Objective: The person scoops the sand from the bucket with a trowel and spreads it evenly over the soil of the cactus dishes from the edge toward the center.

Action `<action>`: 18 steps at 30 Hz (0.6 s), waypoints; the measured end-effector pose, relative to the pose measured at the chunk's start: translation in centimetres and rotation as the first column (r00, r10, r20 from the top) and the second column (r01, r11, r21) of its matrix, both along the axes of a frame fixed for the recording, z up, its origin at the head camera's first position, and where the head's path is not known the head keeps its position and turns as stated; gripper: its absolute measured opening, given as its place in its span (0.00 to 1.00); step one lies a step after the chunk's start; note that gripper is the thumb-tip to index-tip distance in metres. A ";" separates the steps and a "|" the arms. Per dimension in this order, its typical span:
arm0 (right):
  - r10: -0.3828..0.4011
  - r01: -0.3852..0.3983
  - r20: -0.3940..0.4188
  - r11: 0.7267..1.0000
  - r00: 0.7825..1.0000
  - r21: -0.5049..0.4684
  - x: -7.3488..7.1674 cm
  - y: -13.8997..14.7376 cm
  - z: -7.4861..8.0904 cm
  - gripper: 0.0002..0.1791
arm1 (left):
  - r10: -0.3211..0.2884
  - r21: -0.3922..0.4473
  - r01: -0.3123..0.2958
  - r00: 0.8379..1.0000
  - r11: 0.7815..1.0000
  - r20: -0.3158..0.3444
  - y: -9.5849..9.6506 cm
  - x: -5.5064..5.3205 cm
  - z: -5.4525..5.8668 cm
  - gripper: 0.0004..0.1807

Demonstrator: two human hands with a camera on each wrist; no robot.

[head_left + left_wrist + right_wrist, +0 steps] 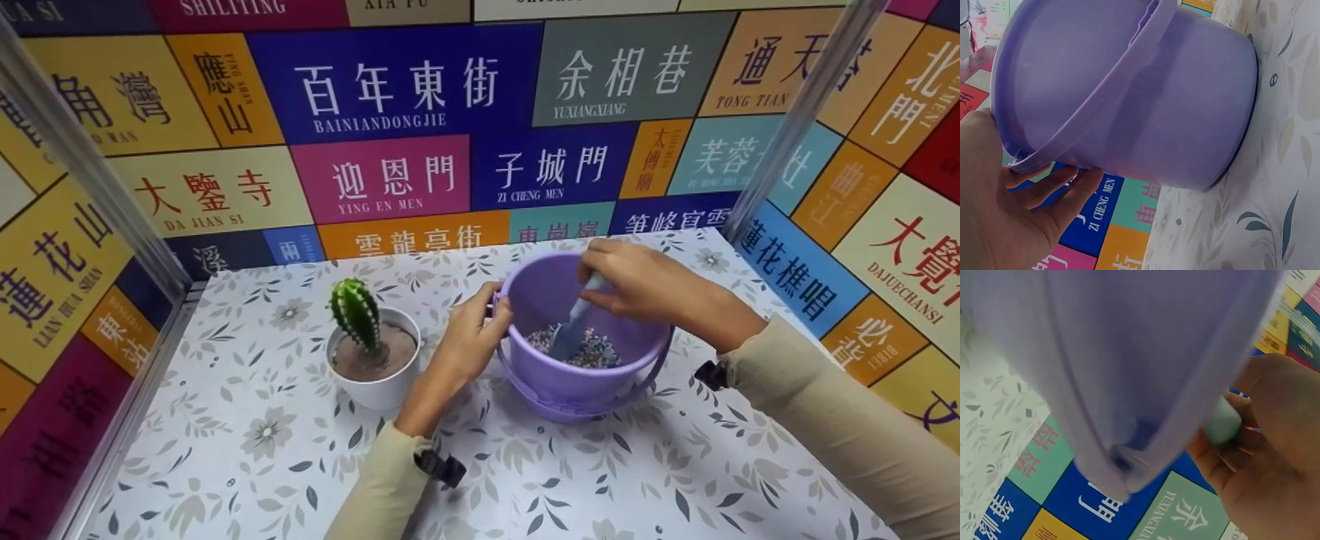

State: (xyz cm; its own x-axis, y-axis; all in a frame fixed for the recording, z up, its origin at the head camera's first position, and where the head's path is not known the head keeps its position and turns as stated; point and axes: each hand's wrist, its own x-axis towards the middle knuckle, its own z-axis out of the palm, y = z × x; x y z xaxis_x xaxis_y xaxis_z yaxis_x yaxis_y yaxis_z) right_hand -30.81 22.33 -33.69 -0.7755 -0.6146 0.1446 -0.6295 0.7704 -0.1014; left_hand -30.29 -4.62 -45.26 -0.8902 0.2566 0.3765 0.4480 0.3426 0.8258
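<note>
Left hand (469,334) grips bucket (577,375) rim at 9 o'clock; right hand (637,285) grasps scoop (574,330); overloading may spill beads (596,349)

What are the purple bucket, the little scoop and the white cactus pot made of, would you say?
The purple bucket looks like moulded plastic: smooth, matte, with a thin swinging handle and light glowing through its wall. The pale blue scoop in the right hand seems plastic too, though partly hidden. The round white pot has a smooth, slightly glossy finish; ceramic or plastic, I cannot tell.
</note>
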 end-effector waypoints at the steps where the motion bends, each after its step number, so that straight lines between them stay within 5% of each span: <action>1: 0.016 -0.016 -0.009 0.999 1.000 0.031 0.0 -0.1 -0.2 0.11 | 0.001 -0.004 -0.001 1.000 1.000 0.000 0.0 0.0 0.0 0.23; 11: 0.153 -0.088 -0.232 0.960 0.961 0.266 -0.1 -0.3 -1.8 0.12 | -0.014 0.027 0.013 0.999 1.000 0.040 0.1 0.1 0.0 0.23; 18: 0.138 -0.082 -0.186 0.957 0.973 0.279 -0.4 -0.1 -2.5 0.12 | -0.009 0.010 0.009 0.999 1.000 0.034 -0.1 0.0 0.1 0.23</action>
State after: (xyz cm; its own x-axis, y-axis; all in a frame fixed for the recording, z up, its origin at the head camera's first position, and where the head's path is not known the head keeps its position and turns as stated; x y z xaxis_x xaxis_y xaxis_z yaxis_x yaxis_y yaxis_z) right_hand -31.17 22.24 -36.16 -0.6723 -0.7322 0.1089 -0.6978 0.6760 0.2368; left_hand -30.25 -4.69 -45.12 -0.9001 0.2613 0.3486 0.4227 0.3302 0.8440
